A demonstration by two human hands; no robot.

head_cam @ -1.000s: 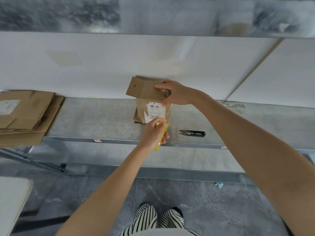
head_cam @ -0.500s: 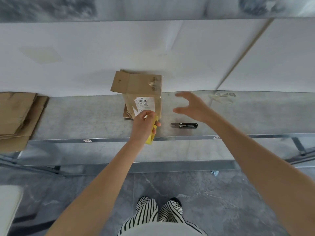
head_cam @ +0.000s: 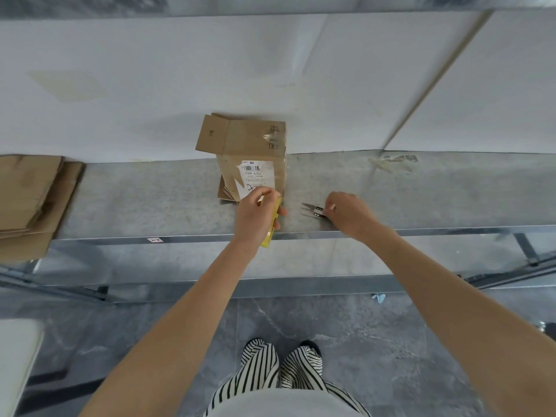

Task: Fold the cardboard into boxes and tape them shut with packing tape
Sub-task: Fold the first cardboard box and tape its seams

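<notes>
A small brown cardboard box (head_cam: 251, 155) with a white barcode label stands upright on the metal shelf (head_cam: 150, 203), one top flap sticking out to the left and clear tape on its right top edge. Just in front of it, my left hand (head_cam: 255, 216) grips a yellow tape dispenser (head_cam: 272, 227). To the right, my right hand (head_cam: 349, 213) pinches the black handle of small snips (head_cam: 313, 210) that lie on the shelf, blades pointing left.
A stack of flattened cardboard (head_cam: 30, 203) lies at the shelf's left end. White panels form the back wall (head_cam: 331, 85). A tape scrap (head_cam: 391, 162) is stuck on the shelf at the right. Below are the grey floor and my striped trousers.
My right hand let go of the box top, swung down to the right and took hold of the snips. My left hand stayed in front of the box with the dispenser.
</notes>
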